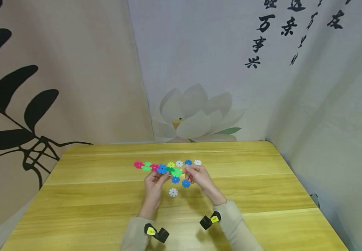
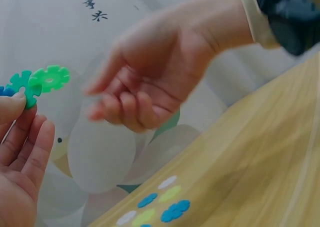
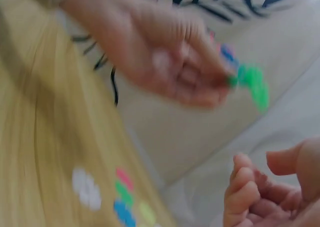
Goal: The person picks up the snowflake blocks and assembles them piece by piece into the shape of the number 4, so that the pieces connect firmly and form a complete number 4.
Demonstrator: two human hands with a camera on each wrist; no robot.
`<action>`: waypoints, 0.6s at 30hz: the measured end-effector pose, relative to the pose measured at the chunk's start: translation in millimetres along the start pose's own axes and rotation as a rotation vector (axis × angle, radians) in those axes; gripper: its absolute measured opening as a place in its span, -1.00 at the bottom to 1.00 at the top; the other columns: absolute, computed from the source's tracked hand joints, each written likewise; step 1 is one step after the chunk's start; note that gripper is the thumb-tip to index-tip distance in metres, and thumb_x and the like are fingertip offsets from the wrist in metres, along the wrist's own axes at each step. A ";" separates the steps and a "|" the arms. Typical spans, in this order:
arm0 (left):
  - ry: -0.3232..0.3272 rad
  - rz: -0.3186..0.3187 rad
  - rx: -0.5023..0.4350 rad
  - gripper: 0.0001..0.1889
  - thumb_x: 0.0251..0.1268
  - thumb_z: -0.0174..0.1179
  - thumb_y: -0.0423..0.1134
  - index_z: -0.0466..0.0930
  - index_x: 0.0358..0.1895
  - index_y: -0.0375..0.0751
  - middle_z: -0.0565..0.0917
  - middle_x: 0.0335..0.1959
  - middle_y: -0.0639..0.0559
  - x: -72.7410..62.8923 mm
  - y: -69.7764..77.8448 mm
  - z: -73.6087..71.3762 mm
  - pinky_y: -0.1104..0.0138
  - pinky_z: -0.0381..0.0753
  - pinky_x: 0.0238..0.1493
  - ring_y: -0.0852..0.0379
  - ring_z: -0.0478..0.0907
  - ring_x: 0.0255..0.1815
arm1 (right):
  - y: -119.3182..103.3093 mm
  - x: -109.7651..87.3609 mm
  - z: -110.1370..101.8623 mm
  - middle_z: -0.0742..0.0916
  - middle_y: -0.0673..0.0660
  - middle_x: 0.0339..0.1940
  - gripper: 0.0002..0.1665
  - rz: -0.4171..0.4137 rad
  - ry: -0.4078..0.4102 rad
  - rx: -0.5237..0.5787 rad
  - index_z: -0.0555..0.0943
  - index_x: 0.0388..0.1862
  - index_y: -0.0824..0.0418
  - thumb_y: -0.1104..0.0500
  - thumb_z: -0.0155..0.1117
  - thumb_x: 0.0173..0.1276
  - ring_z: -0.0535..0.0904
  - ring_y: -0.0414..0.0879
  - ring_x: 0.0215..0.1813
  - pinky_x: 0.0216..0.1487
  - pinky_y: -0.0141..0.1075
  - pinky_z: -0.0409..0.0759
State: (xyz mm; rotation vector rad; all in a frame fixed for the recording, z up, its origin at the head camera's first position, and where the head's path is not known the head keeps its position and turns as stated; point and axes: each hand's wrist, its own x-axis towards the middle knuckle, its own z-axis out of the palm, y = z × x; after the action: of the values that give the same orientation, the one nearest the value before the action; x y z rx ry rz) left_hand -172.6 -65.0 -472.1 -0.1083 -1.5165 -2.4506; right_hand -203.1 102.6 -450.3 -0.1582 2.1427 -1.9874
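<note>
My left hand (image 1: 153,188) pinches a joined row of notched plastic snowflake discs between thumb and fingers. A blue disc (image 1: 162,169), a dark green disc (image 2: 23,87) and a light green disc (image 2: 50,79) belong to this row, the light green one at its right end. Further left show pink discs (image 1: 138,165) and a green one (image 1: 146,166); whether all of them are joined on, I cannot tell. My right hand (image 1: 198,176) hovers just right of the row. In the left wrist view, its loosely bent fingers hold nothing, apart from the light green disc.
Loose discs lie on the wooden table (image 1: 105,195): a white disc (image 1: 173,192) nearest me, blue discs (image 1: 186,183) below the hands, and yellow (image 1: 171,164), white and blue ones behind. A printed curtain (image 1: 200,69) hangs beyond the far table edge.
</note>
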 end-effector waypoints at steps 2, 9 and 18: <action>0.013 -0.001 0.002 -0.73 0.14 0.13 -0.61 0.59 -0.43 -0.11 0.63 -0.49 0.11 -0.2 0.9 -0.4 0.36 0.69 -0.22 0.21 0.62 -0.46 | 8.3 9.6 -6.2 0.61 0.03 -0.54 -0.67 -0.001 0.082 -0.052 0.58 -0.21 0.46 0.16 0.06 0.44 0.49 -0.15 -0.49 -0.49 -0.40 0.49; 0.022 0.007 -0.012 -0.74 0.13 0.14 -0.62 0.59 -0.41 -0.13 0.66 -0.44 0.09 -0.3 1.1 -2.9 0.34 0.70 -0.23 0.20 0.62 -0.43 | 38.5 44.6 -27.5 0.60 0.27 -0.04 -0.59 -0.028 0.257 -0.299 0.50 0.11 0.42 0.25 0.18 0.33 0.52 0.11 -0.05 -0.15 -0.17 0.60; 0.024 0.044 -0.030 -0.75 0.13 0.15 -0.62 0.60 -0.42 -0.14 0.68 -0.45 0.09 1.0 0.0 -4.1 0.33 0.70 -0.26 0.20 0.63 -0.45 | 54.1 68.2 -38.6 0.48 0.43 0.14 -0.49 -0.007 0.266 -0.593 0.46 0.15 0.48 0.29 0.26 0.23 0.36 0.27 0.20 0.20 0.05 0.44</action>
State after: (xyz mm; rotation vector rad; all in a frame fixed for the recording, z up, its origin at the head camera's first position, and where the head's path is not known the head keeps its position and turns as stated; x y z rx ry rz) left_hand -173.3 -68.7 -473.7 -0.1162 -1.4526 -2.4314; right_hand -274.5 129.4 -507.3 0.0117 2.8493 -1.3777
